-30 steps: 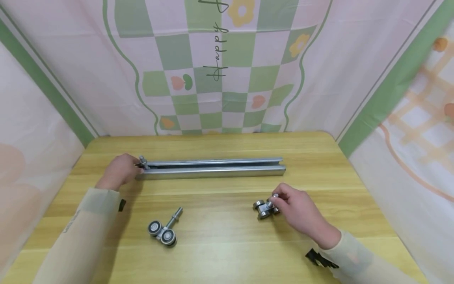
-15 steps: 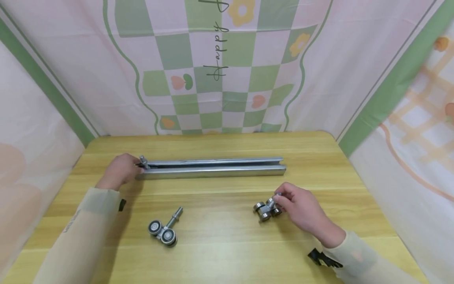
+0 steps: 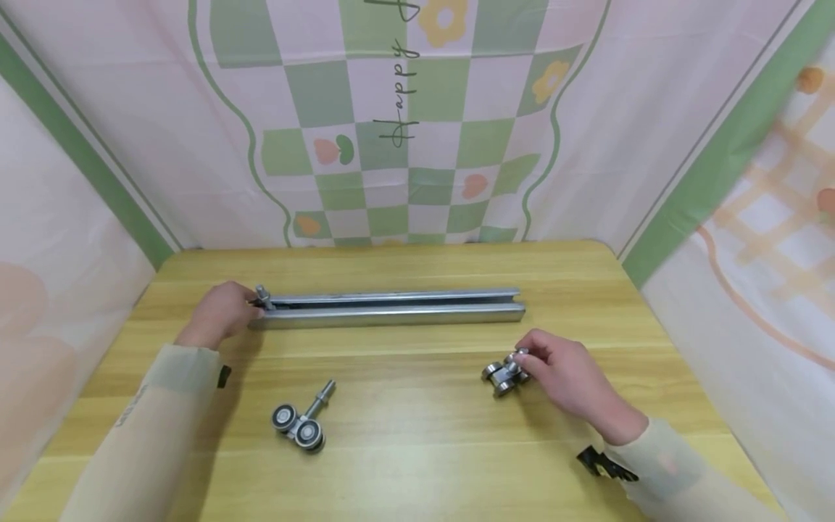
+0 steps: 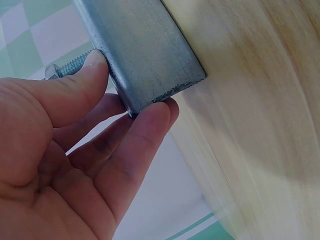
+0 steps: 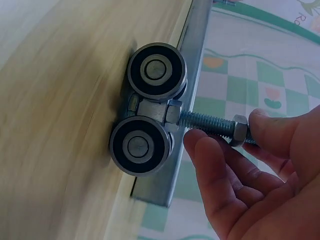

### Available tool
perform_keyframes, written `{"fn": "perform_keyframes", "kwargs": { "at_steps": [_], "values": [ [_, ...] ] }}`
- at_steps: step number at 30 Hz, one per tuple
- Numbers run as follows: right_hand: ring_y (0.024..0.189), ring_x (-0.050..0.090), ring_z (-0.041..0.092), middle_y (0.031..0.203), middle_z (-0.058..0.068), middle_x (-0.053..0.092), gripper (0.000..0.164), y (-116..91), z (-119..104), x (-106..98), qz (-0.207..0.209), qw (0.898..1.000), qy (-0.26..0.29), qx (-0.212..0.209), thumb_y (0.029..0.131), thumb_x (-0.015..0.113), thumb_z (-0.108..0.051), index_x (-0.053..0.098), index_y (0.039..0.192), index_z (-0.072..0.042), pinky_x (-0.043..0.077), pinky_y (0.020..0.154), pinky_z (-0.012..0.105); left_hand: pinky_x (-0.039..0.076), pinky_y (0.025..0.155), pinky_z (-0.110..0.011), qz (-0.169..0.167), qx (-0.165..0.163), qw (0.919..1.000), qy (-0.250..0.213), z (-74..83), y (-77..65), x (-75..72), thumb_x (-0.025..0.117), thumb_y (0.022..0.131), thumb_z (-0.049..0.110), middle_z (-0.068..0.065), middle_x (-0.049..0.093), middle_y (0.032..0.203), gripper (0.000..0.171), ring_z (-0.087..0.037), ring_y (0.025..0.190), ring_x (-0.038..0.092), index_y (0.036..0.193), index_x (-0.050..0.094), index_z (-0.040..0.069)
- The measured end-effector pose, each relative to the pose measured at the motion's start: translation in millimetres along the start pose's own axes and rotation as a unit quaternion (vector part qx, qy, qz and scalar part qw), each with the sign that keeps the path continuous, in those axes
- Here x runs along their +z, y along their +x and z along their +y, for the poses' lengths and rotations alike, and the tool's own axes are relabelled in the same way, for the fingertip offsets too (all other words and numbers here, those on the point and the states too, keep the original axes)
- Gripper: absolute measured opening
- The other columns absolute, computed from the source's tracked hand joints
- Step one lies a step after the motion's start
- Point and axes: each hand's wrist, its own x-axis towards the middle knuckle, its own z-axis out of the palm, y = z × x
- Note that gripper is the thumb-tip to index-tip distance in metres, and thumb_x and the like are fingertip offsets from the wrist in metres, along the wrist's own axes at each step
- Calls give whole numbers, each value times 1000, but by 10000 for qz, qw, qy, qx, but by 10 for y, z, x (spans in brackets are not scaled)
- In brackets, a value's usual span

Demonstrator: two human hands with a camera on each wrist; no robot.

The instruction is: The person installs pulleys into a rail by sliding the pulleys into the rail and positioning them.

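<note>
A metal track (image 3: 391,317) with a slot along its top lies across the table. At its left end my left hand (image 3: 223,313) grips it, thumb against the side and fingertips at the end edge in the left wrist view. Beside that thumb a threaded bolt (image 4: 75,64) rises from the slot; what it carries inside is hidden. My right hand (image 3: 570,373) pinches the bolt (image 5: 212,125) of a four-wheeled roller trolley (image 3: 504,378), in front of the track's right end. The right wrist view shows its black-and-steel wheels (image 5: 156,70) and a nut near the fingertips.
Another roller trolley (image 3: 298,428) lies on its side at the front left, bolt pointing away to the right. The wooden table (image 3: 417,464) ends at a patterned cloth (image 3: 430,152) at the back. More cloth hangs at both sides.
My right hand has shifted to the right and slightly back, taking the roller trolley with it and turning it a little. The left hand and the track stay where they were.
</note>
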Motion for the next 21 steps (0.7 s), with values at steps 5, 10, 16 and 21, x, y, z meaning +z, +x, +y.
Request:
{"fn": "perform_keyframes", "kwargs": {
  "at_steps": [5, 10, 16, 21],
  "values": [
    [74, 58, 18, 84, -2, 68, 4, 48, 123, -84, 23, 9999, -113, 89, 98, 64, -18, 66, 96, -16, 49, 64, 36, 45, 95, -61, 11, 0, 10000, -9, 0, 0, 12, 65, 97, 15, -33, 58, 126, 34, -47, 110, 57, 119, 65, -10],
    [85, 65, 23, 93, 1, 71, 8, 105, 252, -184, 86, 9993, -276, 235, 99, 63, -21, 66, 101, -14, 54, 72, 45, 44, 96, -62, 21, 32, 10000, 28, 4, 0, 15, 65, 96, 16, -33, 58, 126, 35, -49, 112, 56, 120, 64, -10],
    [82, 66, 24, 91, 4, 71, 16, 172, 411, -295, 173, 9983, -391, 402, 101, 60, -27, 65, 105, -12, 53, 68, 45, 43, 97, -62, 7, 32, 10000, 38, -1, 8, 8, 66, 96, 17, -34, 56, 128, 39, -50, 113, 54, 122, 63, -11],
    [77, 65, 22, 88, 5, 71, 23, 219, 535, -385, 209, 9969, -399, 638, 103, 58, -30, 64, 108, -9, 52, 64, 41, 43, 97, -62, -18, 20, 10000, 56, 5, 12, 12, 66, 96, 17, -34, 56, 128, 39, -50, 114, 54, 122, 62, -11]
  ]
}}
